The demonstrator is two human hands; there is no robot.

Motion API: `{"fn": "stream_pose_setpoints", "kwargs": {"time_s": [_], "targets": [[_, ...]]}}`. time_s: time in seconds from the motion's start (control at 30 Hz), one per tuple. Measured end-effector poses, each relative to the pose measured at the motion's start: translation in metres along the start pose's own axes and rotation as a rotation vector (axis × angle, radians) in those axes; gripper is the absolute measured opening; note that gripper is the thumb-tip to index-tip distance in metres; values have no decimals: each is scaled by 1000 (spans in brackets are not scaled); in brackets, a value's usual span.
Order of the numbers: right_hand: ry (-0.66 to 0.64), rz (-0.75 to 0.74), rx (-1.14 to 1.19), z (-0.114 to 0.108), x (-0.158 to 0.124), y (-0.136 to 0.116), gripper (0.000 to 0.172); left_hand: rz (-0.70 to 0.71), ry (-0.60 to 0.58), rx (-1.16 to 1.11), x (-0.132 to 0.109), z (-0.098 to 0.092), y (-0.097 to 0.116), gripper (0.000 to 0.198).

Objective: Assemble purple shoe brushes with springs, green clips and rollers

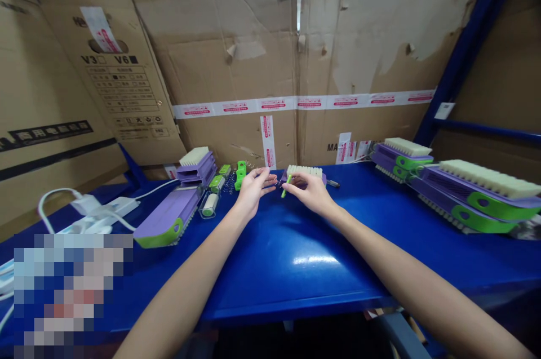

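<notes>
Over the blue table, my right hand point(311, 193) pinches a thin bright-green plastic piece point(286, 186) between thumb and fingertips. My left hand point(252, 193) is just left of it, palm turned partly up and fingers extended, with nothing clearly visible in it. Small, blurred detail near its fingertips cannot be made out. Behind my right hand lies a purple brush part with pale bristles point(302, 169), partly hidden. Left of my left hand are green plastic parts point(240, 174), several small metal springs point(229, 182) and small green-and-clear pieces point(217, 183).
Purple-and-green brushes point(167, 218) lie at left; more are stacked at right point(486, 195). A clear case point(209, 205) sits near the left ones. A white power strip point(99, 215) trails cables. Cardboard sheets point(228, 71) wall off the back. A dark pen-like item point(333, 183) lies right.
</notes>
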State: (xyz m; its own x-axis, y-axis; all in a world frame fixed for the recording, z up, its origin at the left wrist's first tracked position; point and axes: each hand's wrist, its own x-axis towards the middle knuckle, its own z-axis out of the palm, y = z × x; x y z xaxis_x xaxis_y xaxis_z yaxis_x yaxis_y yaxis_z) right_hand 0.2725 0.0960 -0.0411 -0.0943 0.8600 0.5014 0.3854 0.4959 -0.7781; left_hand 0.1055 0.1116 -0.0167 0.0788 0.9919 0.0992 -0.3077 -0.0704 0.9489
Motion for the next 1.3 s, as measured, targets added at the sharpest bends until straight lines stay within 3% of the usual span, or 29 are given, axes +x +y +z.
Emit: {"fn": "stream_pose_setpoints", "kwargs": {"time_s": [0.1, 0.17, 0.3, 0.43, 0.5, 0.63, 0.77, 1.13, 1.3], "targets": [[115, -154, -435, -9, 1, 2, 34, -18, 73, 70, 2, -1, 1, 27], [166, -163, -649, -18, 4, 6, 37, -44, 92, 141, 4, -2, 1, 26], [96, -3, -899, -34, 8, 20, 58, -92, 76, 298, 6, -6, -2, 31], [-36, 137, -977, -42, 9, 33, 76, -140, 57, 501, 8, -11, -7, 50], [-59, 179, -1001, -44, 11, 35, 80, -91, 51, 615, 9, -14, -8, 48], [-58, 225, -1000, -46, 14, 35, 86, 153, 13, 1053, 10, -21, -7, 31], [-71, 214, -929, -49, 15, 36, 77, 313, -36, 1439, 9, -25, -6, 33], [-192, 74, -540, -60, 18, 42, 68, 206, -206, 1680, 13, -32, -8, 38], [-269, 105, -409, -62, 16, 38, 66, 392, -358, 1603, 15, -33, -10, 35]]}}
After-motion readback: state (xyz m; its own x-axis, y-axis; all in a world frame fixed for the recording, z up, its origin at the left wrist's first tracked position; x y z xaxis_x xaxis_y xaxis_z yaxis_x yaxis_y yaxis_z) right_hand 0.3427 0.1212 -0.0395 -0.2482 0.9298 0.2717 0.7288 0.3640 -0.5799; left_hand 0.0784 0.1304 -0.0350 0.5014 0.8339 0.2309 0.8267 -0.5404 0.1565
